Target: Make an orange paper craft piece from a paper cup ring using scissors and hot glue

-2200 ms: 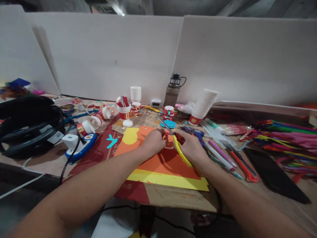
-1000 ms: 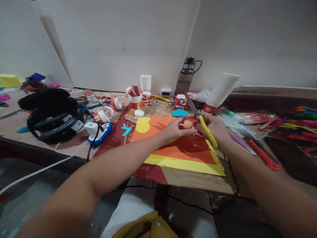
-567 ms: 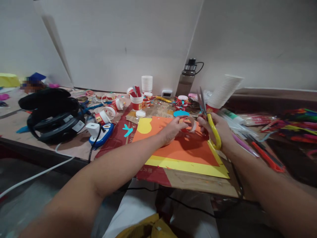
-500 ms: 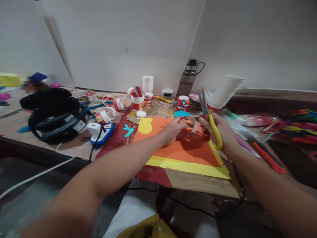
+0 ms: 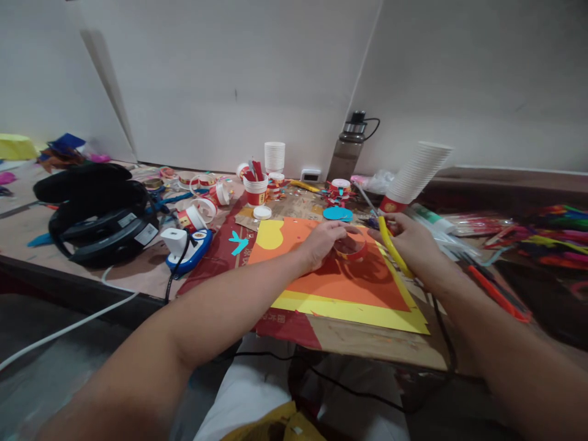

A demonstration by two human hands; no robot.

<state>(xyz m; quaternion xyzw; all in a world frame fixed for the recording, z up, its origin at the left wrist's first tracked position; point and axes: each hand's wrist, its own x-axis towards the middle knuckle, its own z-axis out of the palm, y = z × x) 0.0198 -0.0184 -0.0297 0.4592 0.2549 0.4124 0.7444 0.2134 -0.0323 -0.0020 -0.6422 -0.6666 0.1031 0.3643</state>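
My left hand [image 5: 322,246] is closed on a ring cut from a red paper cup [image 5: 357,253], its fingers pinching the ring's left side. This ring is just over a sheet of orange paper [image 5: 335,283], which lies on yellow paper [image 5: 374,316]. To the right, my right hand [image 5: 408,244] grips yellow-handled scissors [image 5: 395,252], with the blades pointing up and away from me. Beyond the sheets lie blue paper ovals [image 5: 337,213]. A yellow paper shape [image 5: 269,234] rests on the orange sheet's left corner.
Behind stand a red-and-white cup with red strips [image 5: 255,190], a water bottle [image 5: 348,150] and a leaning stack of paper cups [image 5: 416,174]. A black headset [image 5: 101,214] and a white charger [image 5: 177,242] are at left. Pens and a red cutter [image 5: 496,291] lie at right.
The cup ring has tipped and lowered toward the orange paper, its red side now showing. My right hand and the scissors have moved slightly right, away from it, and the scissors have tilted.
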